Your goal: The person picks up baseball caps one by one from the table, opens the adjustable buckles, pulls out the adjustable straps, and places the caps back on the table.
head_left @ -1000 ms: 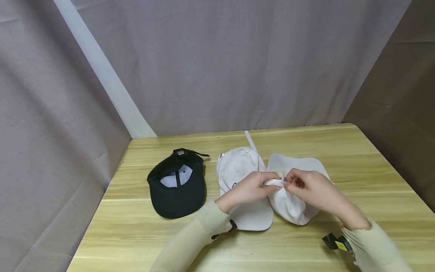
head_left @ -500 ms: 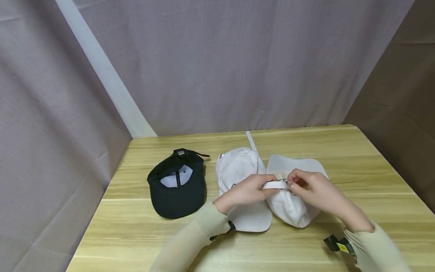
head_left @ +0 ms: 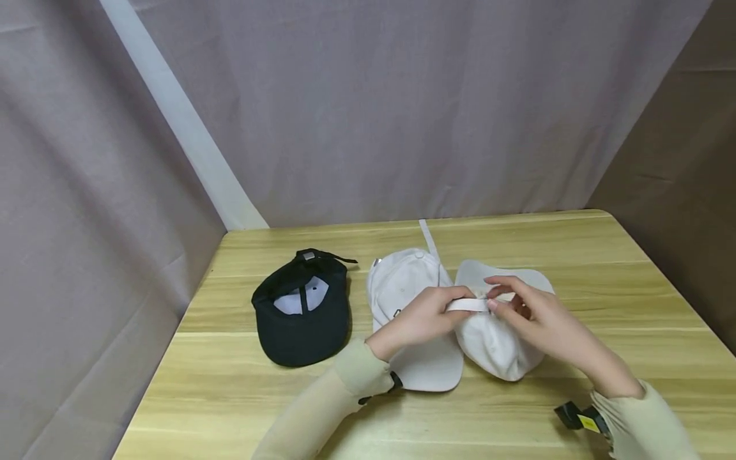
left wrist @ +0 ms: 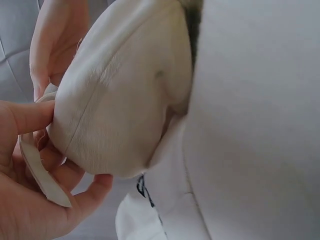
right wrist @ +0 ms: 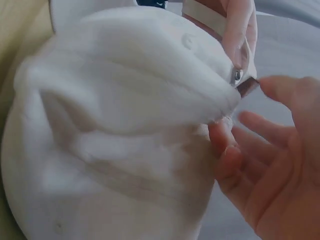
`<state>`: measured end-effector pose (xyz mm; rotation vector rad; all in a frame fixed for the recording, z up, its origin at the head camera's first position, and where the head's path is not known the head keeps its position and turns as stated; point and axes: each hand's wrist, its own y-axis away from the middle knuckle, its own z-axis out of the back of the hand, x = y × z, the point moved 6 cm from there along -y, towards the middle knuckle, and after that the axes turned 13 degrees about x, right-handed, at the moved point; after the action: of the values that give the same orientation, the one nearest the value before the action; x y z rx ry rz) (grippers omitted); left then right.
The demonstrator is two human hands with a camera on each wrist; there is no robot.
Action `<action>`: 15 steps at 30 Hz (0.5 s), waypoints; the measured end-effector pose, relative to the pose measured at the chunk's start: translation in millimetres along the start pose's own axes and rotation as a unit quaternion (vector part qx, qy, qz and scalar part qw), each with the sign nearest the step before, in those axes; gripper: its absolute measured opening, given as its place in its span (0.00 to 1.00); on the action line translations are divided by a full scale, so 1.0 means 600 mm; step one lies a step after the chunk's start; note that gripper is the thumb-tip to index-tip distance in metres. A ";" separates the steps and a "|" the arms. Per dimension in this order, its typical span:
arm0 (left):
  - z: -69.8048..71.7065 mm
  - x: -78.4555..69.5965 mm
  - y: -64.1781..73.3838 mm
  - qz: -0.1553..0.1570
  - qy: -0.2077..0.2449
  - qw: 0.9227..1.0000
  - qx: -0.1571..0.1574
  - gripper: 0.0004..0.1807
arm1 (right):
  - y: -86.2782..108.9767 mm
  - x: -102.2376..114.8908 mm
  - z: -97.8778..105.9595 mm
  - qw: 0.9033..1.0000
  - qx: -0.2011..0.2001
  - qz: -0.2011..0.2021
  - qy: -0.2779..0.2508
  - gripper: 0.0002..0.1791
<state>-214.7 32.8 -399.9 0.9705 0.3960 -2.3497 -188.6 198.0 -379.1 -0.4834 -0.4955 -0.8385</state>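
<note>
A white baseball cap lies crown toward me on the table, brim pointing away. My left hand pinches its pale back strap; the strap's loose end hangs across the palm in the left wrist view. At the strap's other end is my right hand, index finger lifted in the head view. One fingertip touches the raised flap of a metal buckle in the right wrist view, while other fingers hold the cap's edge. The strap's path through the buckle is partly hidden by the fingers.
Left of it, partly under my left forearm, lies a second white cap, its long strap trailing to the back. Farther left a black cap rests upside down. A grey curtain borders the wooden table.
My right index finger has lifted away from the buckle, and the right thumb is at the strap end. The left hand keeps its pinch on the strap with little shift.
</note>
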 end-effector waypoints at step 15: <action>0.000 -0.013 0.001 -0.003 0.001 0.999 0.032 0.07 | 0.002 -0.002 -0.008 0.999 0.036 0.016 0.006 0.08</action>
<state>-210.0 35.5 -394.4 1.0028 0.3284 -2.3800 -187.2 196.4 -383.6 -0.4194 -0.5036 -0.7899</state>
